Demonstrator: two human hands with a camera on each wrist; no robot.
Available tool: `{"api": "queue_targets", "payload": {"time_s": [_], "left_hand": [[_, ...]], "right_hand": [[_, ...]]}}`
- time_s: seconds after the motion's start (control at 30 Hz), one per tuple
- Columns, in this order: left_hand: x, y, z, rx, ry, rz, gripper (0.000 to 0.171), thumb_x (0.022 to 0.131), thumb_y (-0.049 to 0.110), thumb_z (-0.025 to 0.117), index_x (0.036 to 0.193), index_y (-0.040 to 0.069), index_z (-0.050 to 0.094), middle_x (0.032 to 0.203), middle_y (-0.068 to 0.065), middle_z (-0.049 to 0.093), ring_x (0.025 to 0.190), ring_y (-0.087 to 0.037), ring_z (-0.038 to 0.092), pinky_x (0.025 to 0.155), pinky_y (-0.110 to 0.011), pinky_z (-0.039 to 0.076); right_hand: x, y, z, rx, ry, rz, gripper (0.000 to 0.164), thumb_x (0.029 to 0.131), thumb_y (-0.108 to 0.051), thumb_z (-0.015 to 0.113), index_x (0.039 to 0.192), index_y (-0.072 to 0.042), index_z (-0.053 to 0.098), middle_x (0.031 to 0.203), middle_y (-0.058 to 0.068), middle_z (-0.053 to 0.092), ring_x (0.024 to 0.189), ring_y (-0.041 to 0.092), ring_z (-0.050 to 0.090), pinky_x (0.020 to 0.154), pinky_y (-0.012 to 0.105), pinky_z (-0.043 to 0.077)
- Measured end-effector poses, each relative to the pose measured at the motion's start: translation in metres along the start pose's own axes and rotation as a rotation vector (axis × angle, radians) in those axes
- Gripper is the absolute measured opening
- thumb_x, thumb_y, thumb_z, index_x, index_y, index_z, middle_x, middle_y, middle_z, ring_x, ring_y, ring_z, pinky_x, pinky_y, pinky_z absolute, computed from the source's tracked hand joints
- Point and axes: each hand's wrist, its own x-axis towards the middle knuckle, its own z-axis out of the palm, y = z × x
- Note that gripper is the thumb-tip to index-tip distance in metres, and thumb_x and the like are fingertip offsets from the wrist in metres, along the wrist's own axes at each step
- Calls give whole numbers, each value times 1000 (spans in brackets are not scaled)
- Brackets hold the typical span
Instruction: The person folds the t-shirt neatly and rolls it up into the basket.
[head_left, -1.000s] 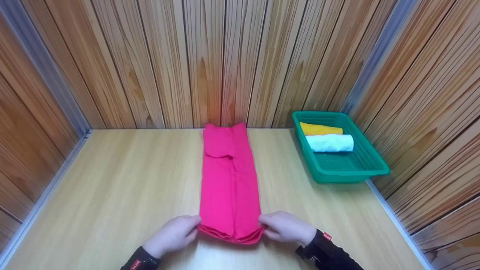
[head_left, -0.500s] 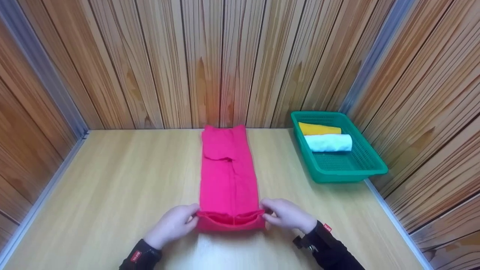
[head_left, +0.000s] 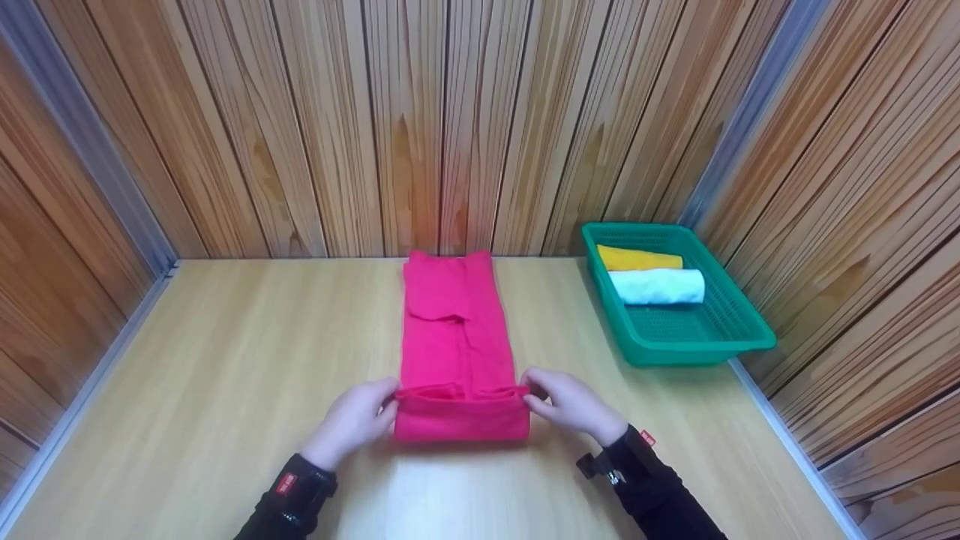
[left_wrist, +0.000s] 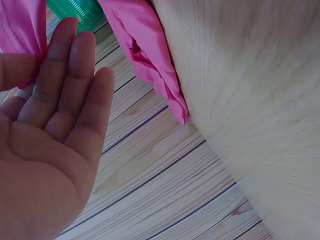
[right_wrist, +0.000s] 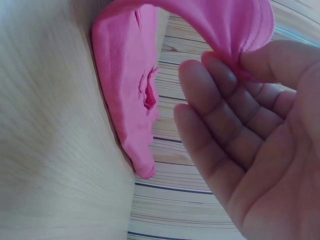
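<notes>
Pinching one pink cloth (head_left: 461, 420), mostly resting on one table (head_left: 285, 337) left of one green basket (head_left: 705, 349): with the left hand (head_left: 356, 416), by its raised edge's end farther from the basket; with the right hand (head_left: 571, 403), by the nearer end. Counting two inside the basket: one yellow cloth (head_left: 637, 259), one white cloth (head_left: 660, 286).
</notes>
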Motion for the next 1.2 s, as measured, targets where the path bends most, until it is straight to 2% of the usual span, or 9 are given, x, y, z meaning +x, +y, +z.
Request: {"api": "queue_targets", "payload": {"time_s": [0.2,0.4,0.73,0.93,1.07,1.2], "left_hand": [[14,-3,2,27,83,3,11,87,-1,67,94,8,67,84,-5,69,79,-23,68,71,-41,56],[31,-7,5,14,135,-61,11,89,-1,67,97,5,69,91,-10,71,87,-29,69,79,-46,55],[59,-17,9,-19,128,-210,18,92,2,65,109,3,71,103,-13,72,99,-31,67,87,-46,53],[62,-27,18,-10,142,-294,19,93,5,63,110,5,71,106,-13,72,100,-33,67,84,-48,53],[62,-33,26,1,134,-322,19,93,6,62,111,5,70,107,-14,71,100,-34,67,83,-48,54],[65,-37,31,-17,120,-339,20,94,6,61,112,3,70,105,-14,71,96,-31,67,81,-46,54]], "right_hand": [[11,6,-2,-17,74,11,7,93,-8,66,96,-9,61,86,-4,63,79,12,60,73,32,54],[31,15,-5,-58,145,47,6,92,-8,68,94,-9,63,85,-1,64,77,15,59,71,34,53],[52,29,2,-31,171,193,6,91,-6,68,94,-7,62,83,1,62,76,18,58,68,36,51],[62,42,13,22,169,259,5,92,-6,66,94,-6,62,86,3,64,80,21,60,72,38,52],[69,50,21,52,156,298,4,92,-6,66,93,-5,62,87,4,65,82,23,61,76,40,52],[73,58,29,33,148,325,6,91,-5,67,91,-6,60,86,5,65,83,24,62,78,41,51]]}}
